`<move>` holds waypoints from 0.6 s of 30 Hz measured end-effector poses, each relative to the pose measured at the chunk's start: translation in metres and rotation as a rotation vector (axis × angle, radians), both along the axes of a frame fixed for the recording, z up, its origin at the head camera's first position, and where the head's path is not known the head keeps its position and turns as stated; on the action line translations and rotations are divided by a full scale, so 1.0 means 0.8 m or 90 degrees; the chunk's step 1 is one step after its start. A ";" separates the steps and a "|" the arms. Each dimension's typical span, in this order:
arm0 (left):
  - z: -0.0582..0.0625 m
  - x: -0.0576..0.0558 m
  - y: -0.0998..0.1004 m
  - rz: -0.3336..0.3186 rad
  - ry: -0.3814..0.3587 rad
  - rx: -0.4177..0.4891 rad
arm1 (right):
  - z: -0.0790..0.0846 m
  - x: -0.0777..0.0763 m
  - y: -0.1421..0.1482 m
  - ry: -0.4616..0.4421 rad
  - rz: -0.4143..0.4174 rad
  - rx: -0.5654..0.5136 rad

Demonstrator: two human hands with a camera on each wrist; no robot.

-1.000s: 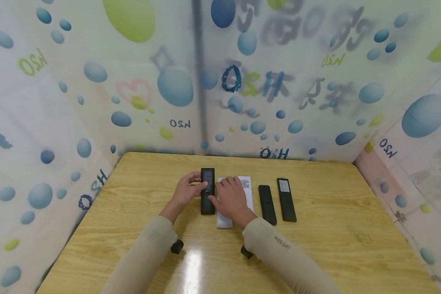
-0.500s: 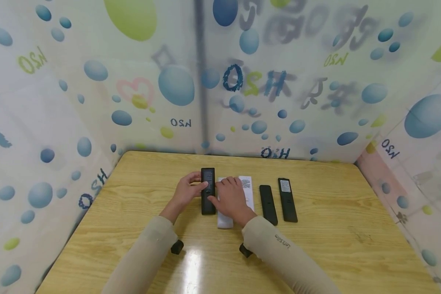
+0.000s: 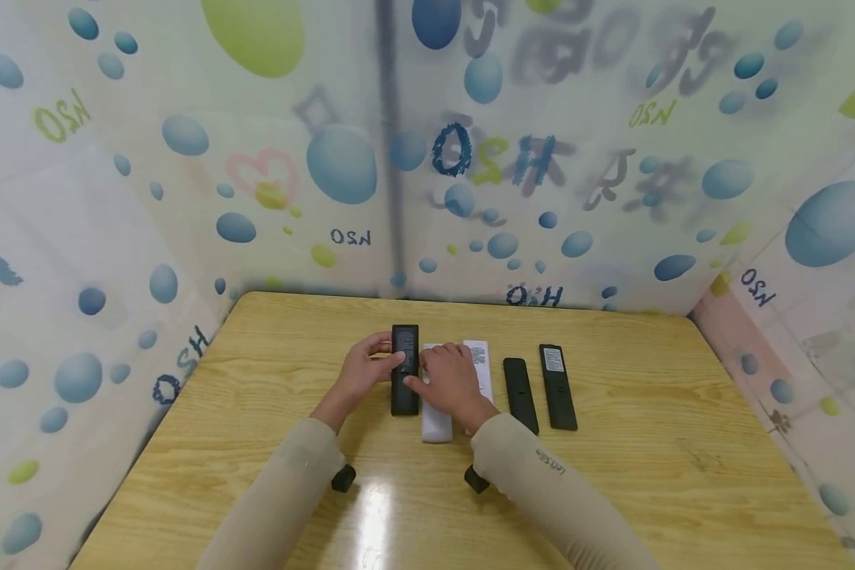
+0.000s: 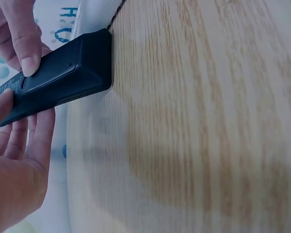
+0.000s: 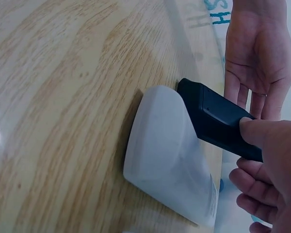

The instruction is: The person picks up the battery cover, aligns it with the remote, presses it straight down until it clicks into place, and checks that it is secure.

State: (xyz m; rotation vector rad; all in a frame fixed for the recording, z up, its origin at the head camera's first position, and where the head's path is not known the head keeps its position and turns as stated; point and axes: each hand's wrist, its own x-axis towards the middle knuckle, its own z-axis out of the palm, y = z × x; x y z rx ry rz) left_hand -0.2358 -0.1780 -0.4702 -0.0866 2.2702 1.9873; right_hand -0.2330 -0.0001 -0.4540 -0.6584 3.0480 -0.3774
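Note:
A black remote control (image 3: 405,400) is held back side up, its printed label at the far end and its battery cover toward me. My left hand (image 3: 362,366) grips it from the left, thumb on top and fingers underneath. From the right, my right hand (image 3: 452,381) holds it too, the thumb on the battery cover near its latch. In the left wrist view the near end of the remote control (image 4: 63,73) is right at the tabletop while its far end tilts up. A white remote control (image 5: 157,141) lies beside it, partly covered by my right hand in the head view.
Another white remote control (image 3: 479,364) with printed text lies just right of my right hand. Two black remote controls (image 3: 520,396) lie face down farther right, one with a white label. The wooden table (image 3: 648,459) meets patterned walls at the back and sides.
Both hands keep nearly the same hold on the black remote control. The whole scene shifts very slightly in the head view.

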 end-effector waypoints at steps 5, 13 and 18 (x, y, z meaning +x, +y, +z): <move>-0.003 0.000 -0.002 -0.001 -0.002 0.005 | 0.000 0.000 0.001 0.006 0.006 -0.004; 0.000 0.001 0.002 0.021 -0.004 0.004 | -0.004 -0.001 -0.003 0.000 -0.003 0.002; 0.003 0.001 0.004 0.033 -0.007 0.004 | -0.002 0.000 -0.004 0.007 -0.006 0.032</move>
